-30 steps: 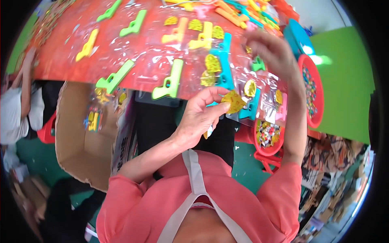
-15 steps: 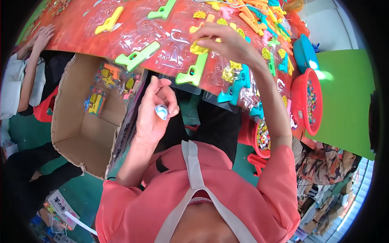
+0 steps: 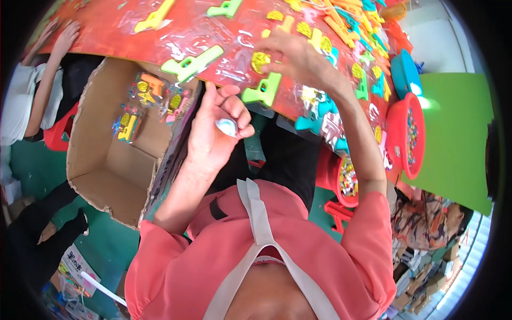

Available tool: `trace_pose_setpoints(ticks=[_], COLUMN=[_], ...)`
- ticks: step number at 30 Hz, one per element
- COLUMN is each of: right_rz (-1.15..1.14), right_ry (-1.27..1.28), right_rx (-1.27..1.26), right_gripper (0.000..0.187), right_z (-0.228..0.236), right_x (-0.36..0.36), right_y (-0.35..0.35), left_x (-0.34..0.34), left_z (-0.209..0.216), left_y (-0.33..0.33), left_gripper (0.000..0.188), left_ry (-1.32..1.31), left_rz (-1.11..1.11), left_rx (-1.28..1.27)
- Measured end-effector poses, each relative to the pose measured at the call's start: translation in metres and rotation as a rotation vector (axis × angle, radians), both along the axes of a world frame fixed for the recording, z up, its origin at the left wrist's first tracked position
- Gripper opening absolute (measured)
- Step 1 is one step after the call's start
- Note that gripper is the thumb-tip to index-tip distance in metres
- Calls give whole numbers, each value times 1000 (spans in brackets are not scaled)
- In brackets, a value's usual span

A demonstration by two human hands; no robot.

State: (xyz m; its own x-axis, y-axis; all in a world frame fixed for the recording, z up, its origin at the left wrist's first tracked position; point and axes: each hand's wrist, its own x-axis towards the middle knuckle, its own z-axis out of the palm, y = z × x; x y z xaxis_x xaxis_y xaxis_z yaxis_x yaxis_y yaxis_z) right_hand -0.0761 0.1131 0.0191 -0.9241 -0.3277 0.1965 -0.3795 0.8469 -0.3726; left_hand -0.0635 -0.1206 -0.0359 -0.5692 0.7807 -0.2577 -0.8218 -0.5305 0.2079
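My left hand (image 3: pixel 218 122) is raised near the table edge, palm up. Its curled fingers hold a small rounded white and blue piece, perhaps wrapped; its exact kind is unclear. Over the table, my right hand (image 3: pixel 298 56) has its thumb and fingers apart. Just by its fingertips is a yellow badge-like plastic piece (image 3: pixel 260 62). Below that lies a light green toy gun (image 3: pixel 264 90) at the table edge. Another green toy gun (image 3: pixel 192 63) lies on clear plastic packaging (image 3: pixel 226 69) to the left. Teal toy guns (image 3: pixel 312 120) lie right of my right hand's wrist, partly hidden.
A cardboard box (image 3: pixel 120 168) holding several packed toy sets stands left of me. Red basins (image 3: pixel 392 136) of small colourful pieces are at the right, beside a teal basin (image 3: pixel 404 74). A pile of toy guns (image 3: pixel 346 26) lies at the back. Another person's hands (image 3: pixel 66 37) rest at far left.
My right hand's fingers have spread away from the yellow badge-like piece, which they were pinching. My left hand has moved slightly up and right, still holding the white and blue piece. The view has shifted slightly.
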Motion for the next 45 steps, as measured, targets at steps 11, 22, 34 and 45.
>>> trace_pose_setpoints(ticks=[11, 22, 34, 45], right_rz=[181, -44, 265, 127], right_ry=[-59, -159, -120, -332], right_rx=[-293, -350, 224, 257], right_gripper=[25, 17, 33, 27], right_z=[13, -13, 3, -7], right_x=[20, -97, -57, -37], right_y=[-82, -45, -5, 2], left_x=[-12, -23, -19, -6], left_z=[13, -24, -63, -55], left_y=[1, -41, -31, 16], left_gripper=[52, 23, 22, 16], left_ry=[316, 566, 394, 414], left_rz=[252, 675, 361, 190], left_rx=[-352, -571, -475, -428])
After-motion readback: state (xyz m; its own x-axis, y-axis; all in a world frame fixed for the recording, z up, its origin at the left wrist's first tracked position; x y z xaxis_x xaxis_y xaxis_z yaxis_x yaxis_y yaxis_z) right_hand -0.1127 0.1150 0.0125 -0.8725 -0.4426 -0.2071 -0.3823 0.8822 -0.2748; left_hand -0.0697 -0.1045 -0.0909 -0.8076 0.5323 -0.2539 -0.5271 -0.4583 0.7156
